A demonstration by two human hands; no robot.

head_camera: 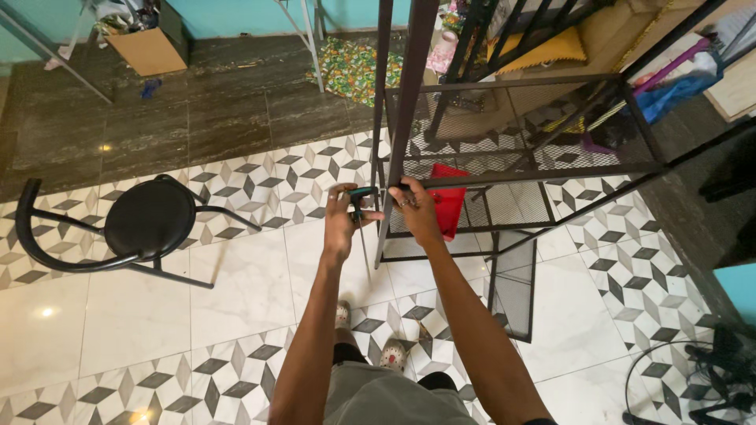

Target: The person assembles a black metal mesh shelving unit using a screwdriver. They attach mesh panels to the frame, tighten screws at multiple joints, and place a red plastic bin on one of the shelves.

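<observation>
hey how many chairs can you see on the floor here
1: a black round-seated chair lying tipped on the tiled floor, left of the left hand. Others may be hidden behind the metal rack.

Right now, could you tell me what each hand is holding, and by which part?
Left hand grips a screwdriver by its dark handle; right hand holds the metal rack at its upright post.
</observation>
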